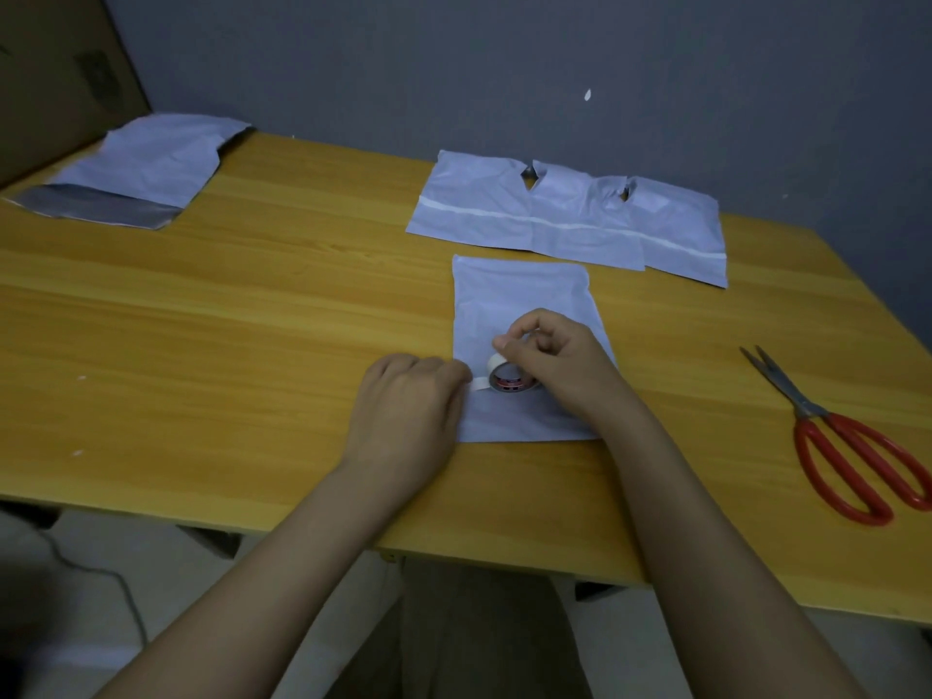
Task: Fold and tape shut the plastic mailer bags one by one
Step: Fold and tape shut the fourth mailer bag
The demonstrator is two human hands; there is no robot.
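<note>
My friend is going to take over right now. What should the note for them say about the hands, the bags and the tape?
Left hand: pinches the free tape end at the left edge of the near mailer bag.
Right hand: holds the tape roll on that bag.
Done: three taped bags lie in a row at the back.
Left: finish taping this bag, probably cutting with the red scissors on the right, then do the untaped bag at the far left of the table.
</note>
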